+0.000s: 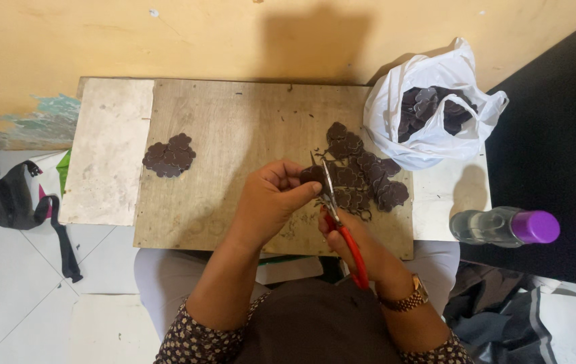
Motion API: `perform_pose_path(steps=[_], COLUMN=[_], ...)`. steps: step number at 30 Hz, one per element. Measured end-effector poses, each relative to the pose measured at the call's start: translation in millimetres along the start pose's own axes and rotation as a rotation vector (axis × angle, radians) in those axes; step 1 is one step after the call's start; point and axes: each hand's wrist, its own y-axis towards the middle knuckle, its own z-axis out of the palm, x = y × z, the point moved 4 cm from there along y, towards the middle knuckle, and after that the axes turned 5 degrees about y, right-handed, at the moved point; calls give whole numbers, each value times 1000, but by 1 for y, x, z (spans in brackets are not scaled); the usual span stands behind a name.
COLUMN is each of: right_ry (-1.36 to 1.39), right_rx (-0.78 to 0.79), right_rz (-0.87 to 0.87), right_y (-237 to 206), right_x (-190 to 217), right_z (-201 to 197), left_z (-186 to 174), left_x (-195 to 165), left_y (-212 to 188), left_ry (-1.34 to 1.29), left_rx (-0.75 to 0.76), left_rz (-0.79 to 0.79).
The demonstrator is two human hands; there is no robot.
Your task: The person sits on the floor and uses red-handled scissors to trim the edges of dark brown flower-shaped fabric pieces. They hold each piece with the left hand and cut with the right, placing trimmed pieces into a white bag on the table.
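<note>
Scissors (339, 222) in right hand (348, 236), white bag (396, 128) beyond

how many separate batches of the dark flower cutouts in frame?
3. A small pile left on the wooden board, a larger pile by the scissors, and more in the white plastic bag; some may be hidden inside.

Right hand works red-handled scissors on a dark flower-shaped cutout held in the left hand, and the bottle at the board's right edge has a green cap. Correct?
Not quite: the head view shows the clear plastic bottle with a purple cap, not green. The right hand does work the red-handled scissors on the dark flower-shaped cutout in the left hand.
</note>
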Motion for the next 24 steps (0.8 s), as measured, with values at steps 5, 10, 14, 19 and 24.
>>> perform_pose_path(steps=[5,10,14,19,24], right_ry=[21,35,53,93,130], right_rx=[8,-4,20,23,26], right_rz=[0,-13,-55,-19,-9], right_y=[0,-1,-1,-1,-2], right_x=[0,4,8,4,5], right_z=[1,0,1,0,2], left_z=[0,4,4,4,9], left_x=[1,5,8,10,8], left_y=[-2,0,0,-1,-1], left_ry=[50,-97,-109,-89,-36], left_rx=[-1,63,64,41,39], left_rz=[-14,-11,-18,-39,-44])
